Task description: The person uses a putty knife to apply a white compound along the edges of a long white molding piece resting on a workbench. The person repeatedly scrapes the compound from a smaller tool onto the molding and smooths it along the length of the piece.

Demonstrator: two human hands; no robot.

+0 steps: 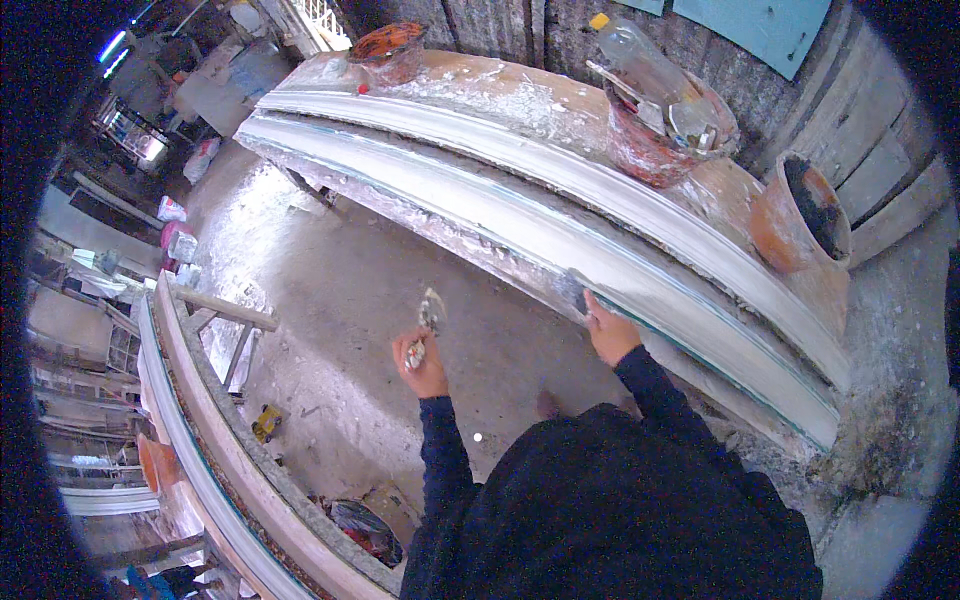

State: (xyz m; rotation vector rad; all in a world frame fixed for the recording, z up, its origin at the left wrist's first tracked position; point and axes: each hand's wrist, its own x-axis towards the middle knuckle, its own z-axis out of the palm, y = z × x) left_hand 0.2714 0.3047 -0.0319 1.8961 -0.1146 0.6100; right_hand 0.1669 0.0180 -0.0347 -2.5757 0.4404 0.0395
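My left hand is raised over the floor and grips a small scraper whose blade is caked with white plaster. My right hand rests on the near edge of a long white plaster moulding and presses a dark flat tool against it. The moulding lies lengthwise on a plaster-spattered workbench in front of me. Both my forearms are in dark sleeves.
On the bench stand a red bucket with a plastic bottle and tools, an orange bowl of dark material, and another bowl at the far end. A second long bench runs at my left. The concrete floor is dusted white.
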